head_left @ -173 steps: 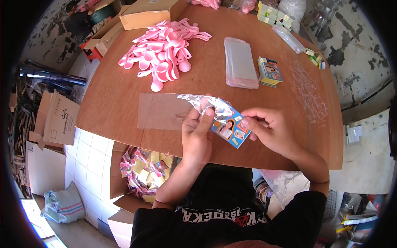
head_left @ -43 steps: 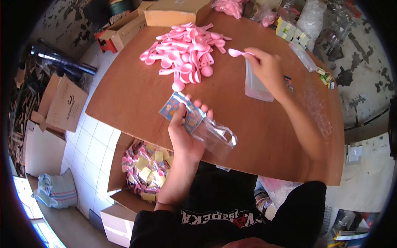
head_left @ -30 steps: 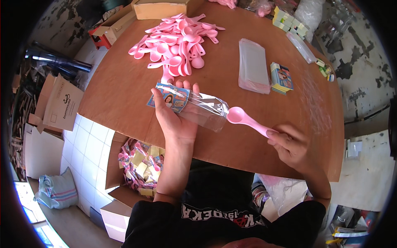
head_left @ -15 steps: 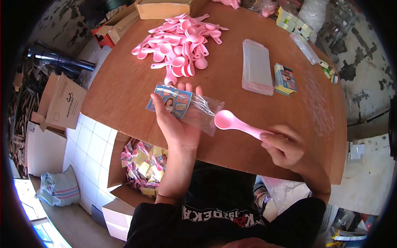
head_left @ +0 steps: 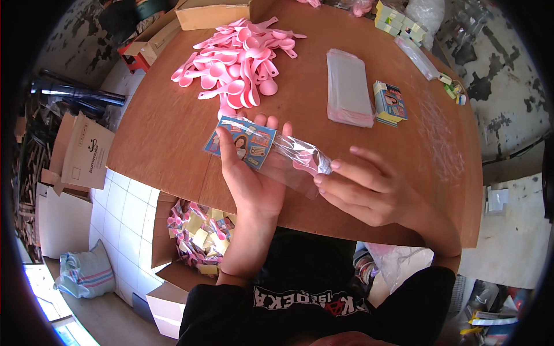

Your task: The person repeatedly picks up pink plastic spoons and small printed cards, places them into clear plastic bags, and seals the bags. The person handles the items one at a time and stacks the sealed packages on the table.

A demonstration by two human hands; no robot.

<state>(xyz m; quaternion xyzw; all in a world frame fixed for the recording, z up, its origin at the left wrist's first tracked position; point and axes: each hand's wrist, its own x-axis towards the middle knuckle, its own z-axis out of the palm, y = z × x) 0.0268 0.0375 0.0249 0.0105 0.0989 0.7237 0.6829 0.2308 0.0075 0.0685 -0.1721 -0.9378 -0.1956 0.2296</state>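
Note:
My left hand (head_left: 254, 187), palm up, grips a clear plastic bag (head_left: 291, 176), its thumb pressed over a blue printed card (head_left: 245, 144) in the bag. A pink measuring spoon (head_left: 307, 161) lies partly inside the bag's right end, seen through shiny creased film. My right hand (head_left: 372, 193) pinches at that end with thumb and forefinger, its other fingers apart; the fingertips and glare hide the spoon's handle. Beyond my left hand lies a heap of pink spoons (head_left: 236, 63) on the brown table (head_left: 173, 135).
A stack of clear bags (head_left: 349, 86) and a stack of printed cards (head_left: 390, 102) lie to the right. An open carton (head_left: 164, 230) of packed spoons stands below the table's near edge. Small yellow-green boxes (head_left: 398, 23) sit at the far right; another carton (head_left: 213, 14) stands at the back.
My right hand has moved left to the bag, carrying the pink spoon into its open end. My left hand still holds the bag and card. The view has shifted slightly.

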